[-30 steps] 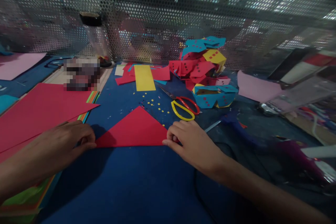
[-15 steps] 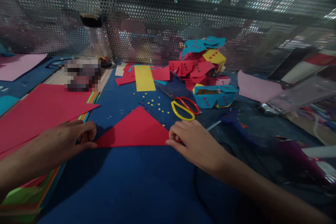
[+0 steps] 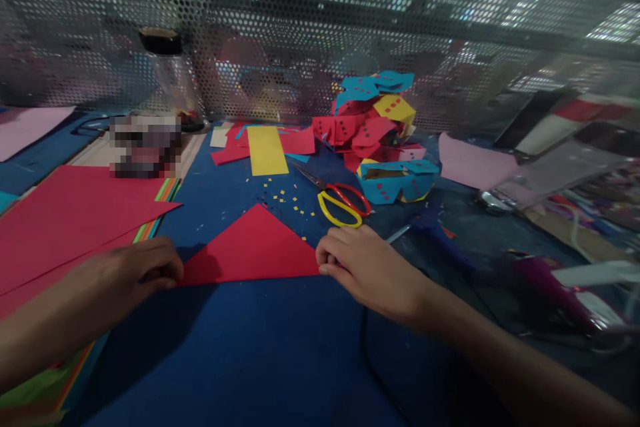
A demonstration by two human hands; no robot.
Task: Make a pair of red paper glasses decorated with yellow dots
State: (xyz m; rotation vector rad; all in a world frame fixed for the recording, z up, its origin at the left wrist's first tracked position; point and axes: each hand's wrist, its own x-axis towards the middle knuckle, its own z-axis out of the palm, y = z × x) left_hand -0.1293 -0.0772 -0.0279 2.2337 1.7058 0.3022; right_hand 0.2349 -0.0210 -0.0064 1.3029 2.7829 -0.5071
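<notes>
A red sheet of paper, folded into a triangle, lies on the blue tabletop with its peak pointing away from me. My left hand is closed, its fingers pinching the triangle's left corner. At the opposite corner my right hand has thumb and fingers closed on the paper. Just beyond my right hand rest scissors with one red and one yellow handle. Tiny yellow paper bits are scattered past the triangle's peak.
Stacked coloured paper lies at the left. Behind are a yellow strip, dotted paper shapes and a clear bottle. A blue glue gun and a purple tool with a cord lie right. Perforated metal stands behind.
The whole scene has shifted slightly left in view. Both hands still hold the corners of the folded red paper, with little change in their grip.
</notes>
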